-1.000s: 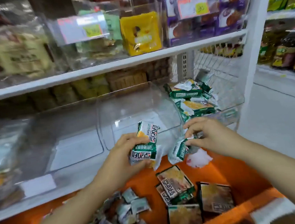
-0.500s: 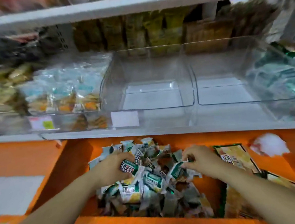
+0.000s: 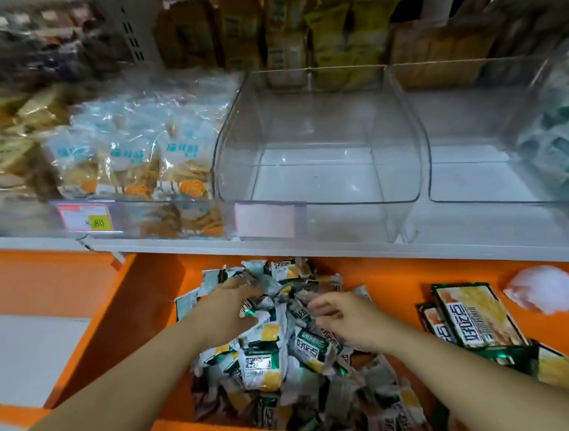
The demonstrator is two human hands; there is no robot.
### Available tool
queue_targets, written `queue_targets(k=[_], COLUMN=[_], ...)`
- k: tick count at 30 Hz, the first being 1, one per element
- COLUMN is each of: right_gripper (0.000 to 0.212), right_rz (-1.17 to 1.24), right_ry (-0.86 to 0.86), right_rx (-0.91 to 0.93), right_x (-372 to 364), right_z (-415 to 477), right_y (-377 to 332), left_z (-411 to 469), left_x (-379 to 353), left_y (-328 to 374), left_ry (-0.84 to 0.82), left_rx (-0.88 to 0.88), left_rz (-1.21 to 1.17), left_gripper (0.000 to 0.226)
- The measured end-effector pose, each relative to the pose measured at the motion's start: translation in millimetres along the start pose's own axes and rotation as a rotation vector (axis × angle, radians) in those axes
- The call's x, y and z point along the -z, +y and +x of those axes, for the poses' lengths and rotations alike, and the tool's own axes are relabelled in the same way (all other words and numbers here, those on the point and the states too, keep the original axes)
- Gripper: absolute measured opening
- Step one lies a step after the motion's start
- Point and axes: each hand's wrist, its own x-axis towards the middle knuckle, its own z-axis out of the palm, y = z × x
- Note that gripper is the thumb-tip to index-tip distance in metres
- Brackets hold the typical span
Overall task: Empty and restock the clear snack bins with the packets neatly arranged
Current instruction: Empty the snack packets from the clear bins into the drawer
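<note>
A heap of small green, white and yellow snack packets (image 3: pixel 271 360) lies in the orange lower shelf tray (image 3: pixel 130 314). My left hand (image 3: pixel 226 313) is on top of the heap and grips a few packets between its fingers and thumb. My right hand (image 3: pixel 349 321) rests beside it on the heap, fingers loosely stretched toward the left, with nothing clearly held. Above, on the white shelf, stands an empty clear bin (image 3: pixel 327 206) with a blank label holder (image 3: pixel 264 218). A second clear bin (image 3: pixel 481 198) to its right has a bare floor.
Left of the empty bins, a bin holds blue-and-white snack bags (image 3: pixel 133 159) behind a pink price tag (image 3: pixel 83 217). Flat green-and-yellow boxes (image 3: pixel 474 315) and a crumpled white wrapper (image 3: pixel 544 289) lie at the tray's right. More green packets (image 3: pixel 567 156) sit far right.
My view swung from the right-hand bin down to the tray. Both hands brought their packets down onto the heap; the right hand has since loosened.
</note>
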Motion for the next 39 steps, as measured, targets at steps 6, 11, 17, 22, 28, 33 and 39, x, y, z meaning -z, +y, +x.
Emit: queue_targets(k=[6, 11, 17, 22, 28, 33, 39], right_gripper=[0.030, 0.025, 0.018, 0.016, 0.018, 0.058, 0.066], right_rz=[-0.093, -0.068, -0.022, 0.050, 0.031, -0.180, -0.231], right_ry=[0.060, 0.221, 0.495, 0.803, 1.091, 1.046, 0.996], right_rx=[0.064, 0.125, 0.180, 0.184, 0.082, -0.056, -0.063], right_x=[56, 117, 192, 249, 321, 370, 404], right_z=[-61, -124, -189, -225, -225, -187, -148], right_y=[5, 10, 33, 65, 107, 132, 138], left_z=[-24, -31, -17, 15, 64, 99, 118], left_x=[28, 53, 86, 95, 98, 98, 96], left_y=[76, 166, 283, 355, 412, 434, 430], left_ry=[0.118, 0.257, 0.361, 0.374, 0.355, 0.386, 0.427], left_rx=[-0.180, -0.391, -0.623, -0.696, -0.719, -0.679, -0.720], left_rz=[-0.078, -0.146, -0.166, -0.179, -0.145, -0.148, -0.201], left_gripper=[0.039, 0.031, 0.025, 0.030, 0.048, 0.043, 0.035])
